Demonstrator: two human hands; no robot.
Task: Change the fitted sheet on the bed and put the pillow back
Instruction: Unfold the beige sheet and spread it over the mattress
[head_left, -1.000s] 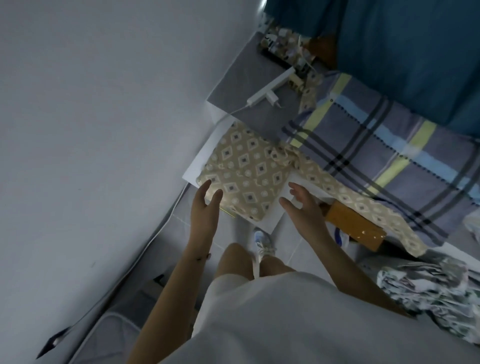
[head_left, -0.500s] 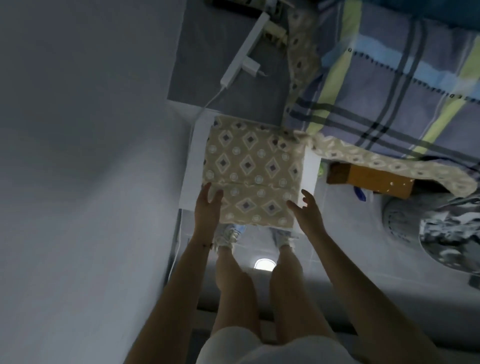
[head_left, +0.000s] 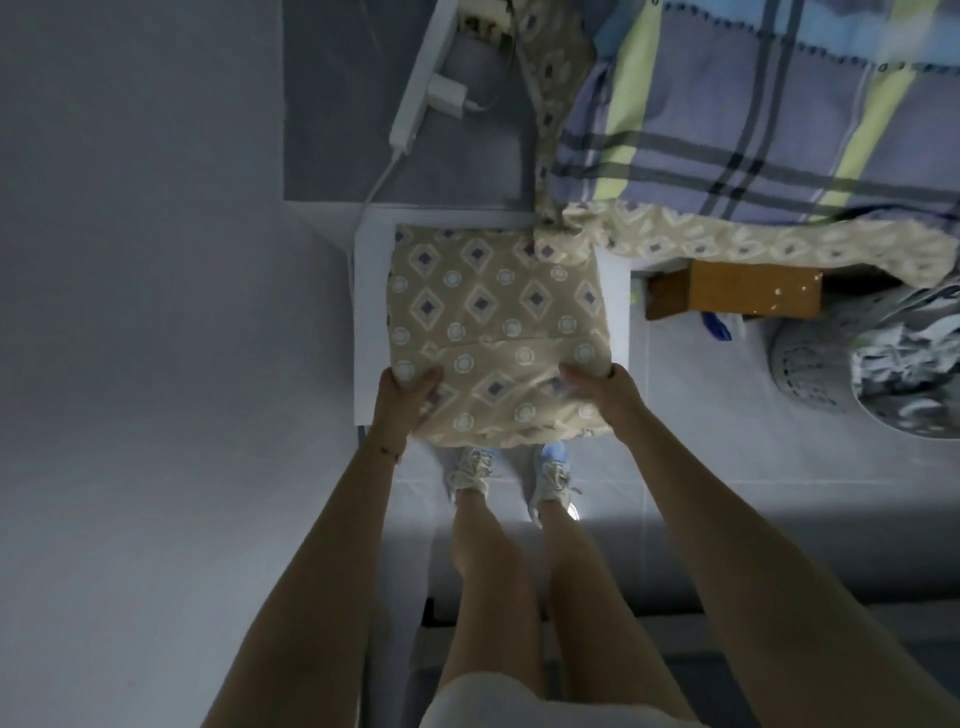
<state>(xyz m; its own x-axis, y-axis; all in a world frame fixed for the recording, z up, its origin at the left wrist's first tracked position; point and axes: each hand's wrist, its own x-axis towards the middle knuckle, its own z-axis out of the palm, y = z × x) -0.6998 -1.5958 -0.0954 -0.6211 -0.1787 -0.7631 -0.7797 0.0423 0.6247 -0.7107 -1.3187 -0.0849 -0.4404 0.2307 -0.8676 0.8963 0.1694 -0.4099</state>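
While the left hand (head_left: 408, 392) and right hand (head_left: 605, 387) clutch the pillow (head_left: 493, 322) by its near corners on the stool (head_left: 371, 291), the sheet (head_left: 727, 241) at two o'clock seems fitted; returning the pillow remains.

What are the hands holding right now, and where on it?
The beige patterned pillow, by its near edge: the left hand grips the left corner and the right hand the right corner, thumbs on top.
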